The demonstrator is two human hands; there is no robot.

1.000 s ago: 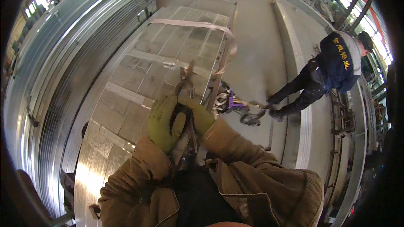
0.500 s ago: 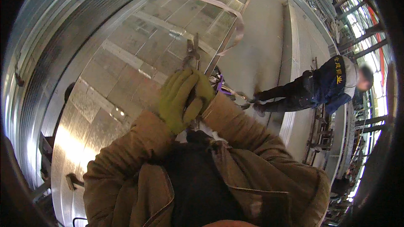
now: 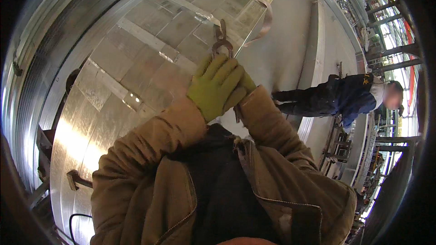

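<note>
A rusty pair of pliers (image 3: 221, 39) points away from me over a flat surface of pale metal-like panels, its jaws beyond my fingertips. Wrapped around its handles is my left hand (image 3: 212, 87), in a yellow-green glove, closed with the fingers side by side. My right hand (image 3: 247, 84) is closed in the same grip. Most of it is hidden behind the left, so its fingers show only in part. A dark handle end sticks out below the two hands.
Pale strips run across the panelled surface (image 3: 150, 77). A flat strap (image 3: 268, 20) loops over its far right edge. Long ribbed metal profiles (image 3: 50, 58) line the left. To the right, a person in dark clothing (image 3: 336, 95) stands near stacked profiles (image 3: 313, 54).
Both hands, with the pliers, have shifted a little up and to the right in the picture. The surroundings have shifted too, and the left hand covers more of the right.
</note>
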